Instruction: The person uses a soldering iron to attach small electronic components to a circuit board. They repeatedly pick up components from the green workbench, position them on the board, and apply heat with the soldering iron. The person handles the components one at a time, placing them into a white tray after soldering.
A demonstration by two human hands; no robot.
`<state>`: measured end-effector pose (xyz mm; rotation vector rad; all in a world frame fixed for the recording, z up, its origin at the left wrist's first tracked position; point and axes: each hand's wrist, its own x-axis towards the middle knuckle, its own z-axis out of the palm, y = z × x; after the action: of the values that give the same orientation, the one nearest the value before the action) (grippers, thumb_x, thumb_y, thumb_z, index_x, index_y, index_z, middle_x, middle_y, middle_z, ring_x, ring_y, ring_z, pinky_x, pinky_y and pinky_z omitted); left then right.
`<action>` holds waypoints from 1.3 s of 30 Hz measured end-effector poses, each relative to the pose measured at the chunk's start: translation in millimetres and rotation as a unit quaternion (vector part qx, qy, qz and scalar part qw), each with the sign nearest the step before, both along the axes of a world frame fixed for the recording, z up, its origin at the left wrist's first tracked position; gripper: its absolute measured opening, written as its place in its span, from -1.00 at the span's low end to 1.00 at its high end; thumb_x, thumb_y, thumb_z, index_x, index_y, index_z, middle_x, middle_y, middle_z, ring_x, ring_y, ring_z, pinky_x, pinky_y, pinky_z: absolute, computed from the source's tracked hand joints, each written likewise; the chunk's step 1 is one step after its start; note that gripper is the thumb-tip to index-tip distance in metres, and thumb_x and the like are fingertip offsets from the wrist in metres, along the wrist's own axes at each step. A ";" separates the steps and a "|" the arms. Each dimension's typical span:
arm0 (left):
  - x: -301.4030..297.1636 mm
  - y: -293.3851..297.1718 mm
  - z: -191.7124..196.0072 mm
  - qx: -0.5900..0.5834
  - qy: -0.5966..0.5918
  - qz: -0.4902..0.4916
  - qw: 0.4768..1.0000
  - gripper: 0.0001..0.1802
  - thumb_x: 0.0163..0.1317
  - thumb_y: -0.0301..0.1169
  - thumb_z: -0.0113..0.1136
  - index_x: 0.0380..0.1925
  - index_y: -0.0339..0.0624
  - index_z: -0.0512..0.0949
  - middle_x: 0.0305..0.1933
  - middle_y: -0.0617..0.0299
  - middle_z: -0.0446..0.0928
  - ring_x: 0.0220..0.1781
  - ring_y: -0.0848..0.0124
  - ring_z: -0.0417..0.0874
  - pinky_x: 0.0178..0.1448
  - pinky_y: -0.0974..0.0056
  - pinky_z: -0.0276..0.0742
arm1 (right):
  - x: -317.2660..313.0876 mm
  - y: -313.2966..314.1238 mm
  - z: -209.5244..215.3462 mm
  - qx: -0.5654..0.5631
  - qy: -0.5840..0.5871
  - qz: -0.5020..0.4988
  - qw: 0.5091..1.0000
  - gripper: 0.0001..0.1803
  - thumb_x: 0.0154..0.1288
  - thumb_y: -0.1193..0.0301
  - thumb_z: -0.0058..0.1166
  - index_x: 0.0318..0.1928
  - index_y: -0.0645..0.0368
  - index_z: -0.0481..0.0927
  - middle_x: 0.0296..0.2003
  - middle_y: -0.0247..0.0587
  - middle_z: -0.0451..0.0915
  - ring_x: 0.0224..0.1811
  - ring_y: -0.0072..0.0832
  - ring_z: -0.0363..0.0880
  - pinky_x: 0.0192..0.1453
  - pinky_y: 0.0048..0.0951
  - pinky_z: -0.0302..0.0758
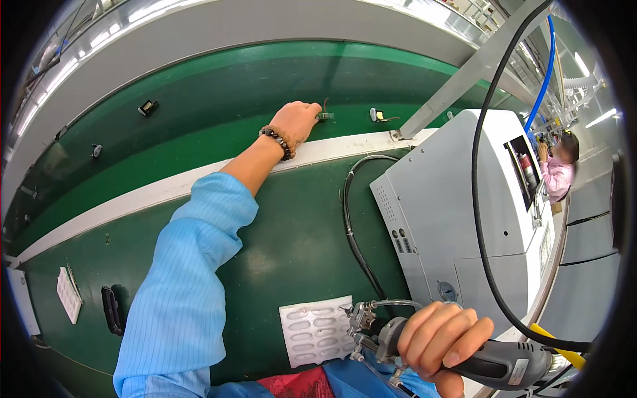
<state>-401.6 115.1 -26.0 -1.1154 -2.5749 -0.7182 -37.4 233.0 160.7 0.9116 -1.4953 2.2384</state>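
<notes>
While the grey machine housing (458, 199) fills the right side of the green bench (292, 245), everything else can be placed from it. Left of the housing and beyond a white dividing rail (166, 189), the green conveyor belt (219, 106) curves across the far side. Below the housing's near corner, the right hand (444, 335) is wrapped tight around a grey handheld power tool (491, 361), fingers curled together over its body with the thumb underneath. The tool's long axis runs roughly left to right, slightly tilted, its metal nozzle end (361, 322) pointing left, away from the housing, and its cabled end toward the lower right. Just left of that nozzle lies a white moulded tray (315, 331) with rows of oval pockets. Far from the housing's upper left corner, the left hand (295, 123), a beaded bracelet (277, 140) on its wrist, reaches over the rail onto the belt; its fingers are bent and bunched, tips closed on or touching a small dark part (324, 117), though a grip cannot be told. Another small part (377, 115) sits on the belt nearer the housing.
</notes>
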 end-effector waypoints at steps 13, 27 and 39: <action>279.6 -136.1 64.1 0.196 -0.239 -0.072 0.948 -0.78 0.19 -0.53 0.37 -0.14 -0.28 0.69 -0.15 0.00 0.72 -0.12 0.08 0.74 -0.01 0.15 0.64 | 10.2 -13.8 1.5 0.026 0.019 -0.024 0.999 -0.52 0.26 0.19 0.42 -0.18 0.15 0.34 -0.65 -0.37 0.49 -0.73 -0.57 0.47 -0.64 -0.55 0.45; 353.7 -125.9 45.6 0.165 -0.094 -0.113 0.975 -0.75 0.12 -0.56 0.36 -0.16 -0.26 0.64 -0.12 0.11 0.70 -0.02 0.15 0.71 0.11 0.10 0.60 | 17.3 -26.2 -2.8 -0.012 0.026 -0.012 1.000 -0.48 0.23 0.18 0.44 -0.17 0.20 0.35 -0.62 -0.35 0.49 -0.71 -0.55 0.45 -0.62 -0.48 0.42; 356.5 -118.3 25.9 0.241 -0.203 -0.081 0.946 -0.60 0.05 -0.57 0.45 -0.05 -0.27 0.62 -0.10 0.09 0.70 -0.02 0.11 0.70 0.10 0.10 0.59 | 6.8 -38.7 -6.2 -0.002 0.011 -0.002 1.000 -0.49 0.23 0.17 0.44 -0.18 0.18 0.36 -0.62 -0.34 0.50 -0.70 -0.53 0.47 -0.61 -0.49 0.46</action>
<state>-45.1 -3.2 -0.2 -1.1053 -2.4014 -1.6644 -30.6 194.4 154.5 0.9283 -1.4800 2.2207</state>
